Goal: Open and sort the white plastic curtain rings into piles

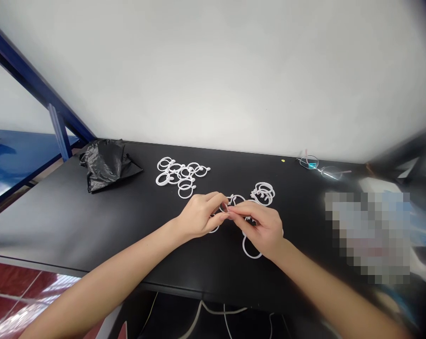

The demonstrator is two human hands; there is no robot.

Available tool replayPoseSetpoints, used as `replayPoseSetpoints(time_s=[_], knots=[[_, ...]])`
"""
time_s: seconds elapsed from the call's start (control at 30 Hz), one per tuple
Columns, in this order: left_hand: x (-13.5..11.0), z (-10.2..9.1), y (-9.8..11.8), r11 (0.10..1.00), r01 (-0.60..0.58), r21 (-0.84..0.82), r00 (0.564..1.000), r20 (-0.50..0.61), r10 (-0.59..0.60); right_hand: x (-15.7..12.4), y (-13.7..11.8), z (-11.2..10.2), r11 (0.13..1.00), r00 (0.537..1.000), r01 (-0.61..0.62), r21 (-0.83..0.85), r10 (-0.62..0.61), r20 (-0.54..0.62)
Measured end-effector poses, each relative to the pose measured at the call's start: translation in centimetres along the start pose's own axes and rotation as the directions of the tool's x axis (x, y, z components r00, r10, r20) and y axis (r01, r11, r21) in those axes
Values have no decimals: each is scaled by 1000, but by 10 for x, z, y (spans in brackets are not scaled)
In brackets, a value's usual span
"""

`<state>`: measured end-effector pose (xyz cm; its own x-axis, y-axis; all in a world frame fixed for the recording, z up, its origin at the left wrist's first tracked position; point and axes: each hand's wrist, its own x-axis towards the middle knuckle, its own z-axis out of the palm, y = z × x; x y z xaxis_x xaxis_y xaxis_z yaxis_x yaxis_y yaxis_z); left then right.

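My left hand [198, 215] and my right hand [260, 227] meet over the middle of a black table [57, 212]. Both pinch a chain of white plastic rings [236, 201] between fingertips. One more ring of the chain [250, 249] hangs out below my right hand onto the table. A small stack of white rings [263, 193] lies just beyond my right hand. A loose pile of several white rings [180, 174] lies farther back to the left.
A crumpled black plastic bag [103, 162] sits at the back left of the table. Eyeglasses [321, 167] lie at the back right near a white wall. A blurred-out patch covers the right side. Cables hang under the front edge.
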<state>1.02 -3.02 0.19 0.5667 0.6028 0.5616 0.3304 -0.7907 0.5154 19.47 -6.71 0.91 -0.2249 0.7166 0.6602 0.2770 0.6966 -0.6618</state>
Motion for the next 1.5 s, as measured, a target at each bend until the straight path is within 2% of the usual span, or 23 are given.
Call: replayPoseSetpoints(time_s=[0.13,0.27,0.33,0.43,0.53,0.57,0.63,0.67,0.73,0.8,0.87,1.0,1.13,1.2,1.37,1.5], knots=[[0,0,1,996,72,-57,996,55,-69,-2,-1,4,981,990,-143,128,143,14],[3,-5,-3,992,115,-58,982,157,-105,0,3,1,948,961,-276,160,266,79],[5,-10,-9,989,136,52,976,163,-142,1,8,-3,925,939,-344,163,336,73],[9,-22,-24,946,131,297,985,69,-158,3,15,-9,923,926,-373,91,376,-24],[12,-32,-41,872,97,479,991,30,-127,5,18,-10,954,954,-294,-60,290,-72],[12,-34,-46,848,103,520,990,29,-138,5,17,-10,967,973,-231,-111,228,-39],[11,-37,-54,807,130,576,982,36,-184,5,13,-8,979,990,-54,-194,78,118],[10,-37,-57,792,141,595,977,45,-207,4,11,-6,973,973,36,-226,18,231],[9,-36,-60,774,150,616,970,62,-237,1,6,-2,946,893,173,-275,-33,449],[8,-34,-61,765,153,626,966,70,-250,-2,3,1,917,820,243,-317,-20,572],[7,-33,-60,754,154,639,964,69,-256,-4,3,3,905,795,262,-335,-5,607],[7,-32,-57,756,144,639,976,35,-216,-4,5,5,921,811,222,-319,7,585],[10,-29,-46,843,146,517,989,-107,-106,-3,7,5,947,821,161,-279,28,571],[11,-25,-39,891,113,439,989,-133,-60,-3,7,4,955,821,135,-264,42,570],[12,-15,-28,932,3,362,998,-52,17,-4,7,4,946,835,145,-291,40,548],[11,-13,-26,934,-33,355,999,2,35,-3,5,4,936,840,151,-319,48,540]])
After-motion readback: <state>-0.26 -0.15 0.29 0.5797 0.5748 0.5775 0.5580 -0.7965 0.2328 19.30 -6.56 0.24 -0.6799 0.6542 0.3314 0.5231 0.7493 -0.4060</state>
